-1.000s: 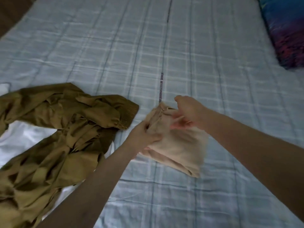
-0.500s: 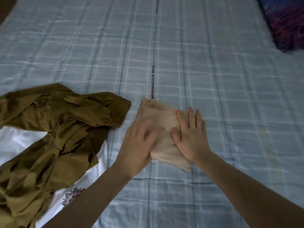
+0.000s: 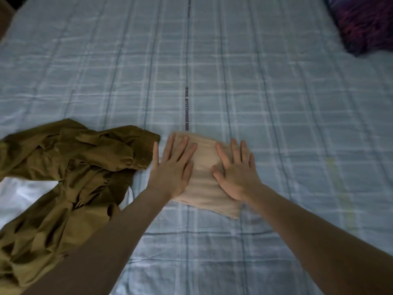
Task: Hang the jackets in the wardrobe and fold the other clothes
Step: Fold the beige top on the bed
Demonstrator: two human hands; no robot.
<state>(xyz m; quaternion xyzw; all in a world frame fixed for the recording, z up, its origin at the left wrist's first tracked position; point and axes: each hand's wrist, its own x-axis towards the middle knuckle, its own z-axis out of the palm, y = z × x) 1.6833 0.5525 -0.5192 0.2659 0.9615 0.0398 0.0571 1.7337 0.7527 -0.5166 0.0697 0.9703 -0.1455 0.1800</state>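
Observation:
A folded beige garment (image 3: 205,177) lies flat in the middle of the bed. My left hand (image 3: 173,168) presses on its left part with fingers straight and spread. My right hand (image 3: 237,170) lies flat on its right part, fingers straight. To the left sprawls a crumpled olive-green jacket (image 3: 63,179), its ribbed cuff close to my left thumb. Under the jacket a white garment (image 3: 19,194) shows in patches.
The bed is covered by a light blue checked sheet (image 3: 276,103) with a dark printed stripe down its middle. A dark purple and blue pillow (image 3: 365,24) sits at the far right corner. A brown edge shows at the top left.
A second ago both hands held the beige garment up and were folding it. It now lies flat on the sheet with both palms pressed on it, my left hand spread further left.

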